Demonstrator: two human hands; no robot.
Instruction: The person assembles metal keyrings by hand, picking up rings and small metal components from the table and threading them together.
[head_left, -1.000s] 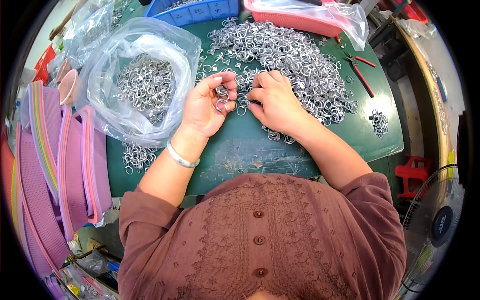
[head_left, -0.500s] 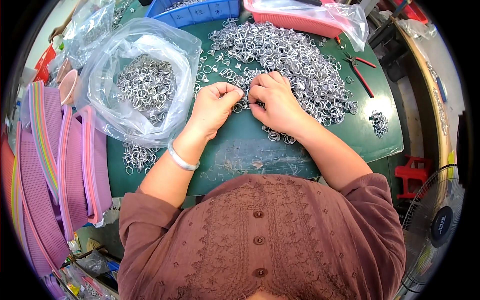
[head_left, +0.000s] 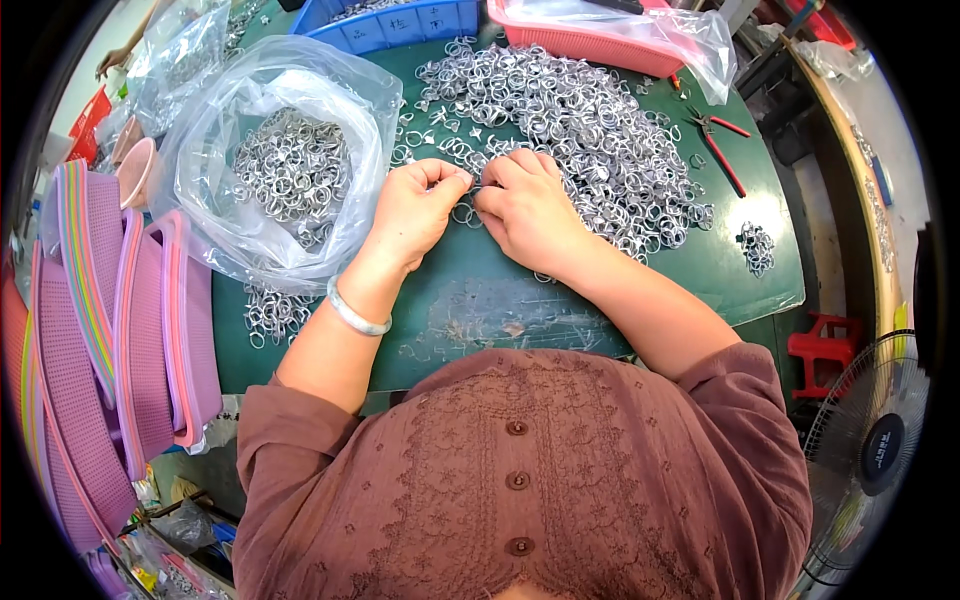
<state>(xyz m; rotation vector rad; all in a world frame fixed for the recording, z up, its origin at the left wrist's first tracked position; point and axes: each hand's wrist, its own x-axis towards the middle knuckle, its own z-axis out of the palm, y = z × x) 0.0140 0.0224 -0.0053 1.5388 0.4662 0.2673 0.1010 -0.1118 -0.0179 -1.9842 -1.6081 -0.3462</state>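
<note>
In front of me on the green table point(head_left: 480, 310), my left hand point(head_left: 415, 210) and my right hand point(head_left: 530, 205) meet with fingers closed in a pinch. Between their fingertips shows a sliver of a silvery metal ring point(head_left: 476, 188); the rest is hidden by the fingers. A large pile of metal rings point(head_left: 600, 130) spreads behind and right of my right hand. Left of my left hand, a clear plastic bag point(head_left: 365, 85) stands rolled open with many rings point(head_left: 290, 170) inside. Loose rings point(head_left: 465, 213) lie just beneath my fingertips.
A small heap of rings point(head_left: 275, 318) sits below the bag, another point(head_left: 757, 248) at the right. Red-handled pliers point(head_left: 722, 155) lie at the far right. A blue bin point(head_left: 400, 28) and pink basket point(head_left: 600, 45) line the back. Purple baskets point(head_left: 150, 330) stack at left; a fan point(head_left: 870, 430) stands right.
Both hands have shifted slightly left, the right one more, and come closer together. Fingers of both stay closed. The bag, the large ring pile and the pliers have not moved.
</note>
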